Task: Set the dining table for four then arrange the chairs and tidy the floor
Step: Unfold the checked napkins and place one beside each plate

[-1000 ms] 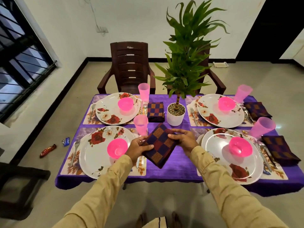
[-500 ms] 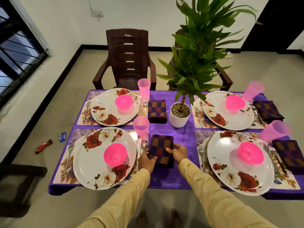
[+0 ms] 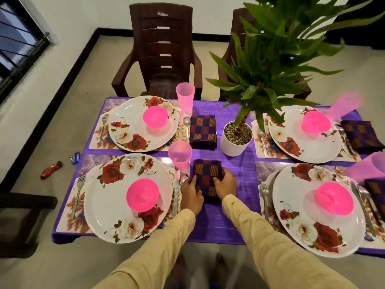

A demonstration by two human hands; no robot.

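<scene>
Our left hand and right hand grip the napkin by its sides, flat on the table, a cup at its ten o'clock. Our hands hide its near corners; the three-o'clock cups blur.

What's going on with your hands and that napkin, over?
Left hand, right hand: both gripping the folded checked purple-and-orange cloth napkin, flat on the purple tablecloth. Pink plastic tumbler close beside it. Red wrapper on floor.

Napkin between the fingers: checks of navy, red and orange. Left of the fingers, a white plate with red and white roses and a pink bowl. Beyond them, a pink cup; under them, purple cloth, possibly striped.
</scene>
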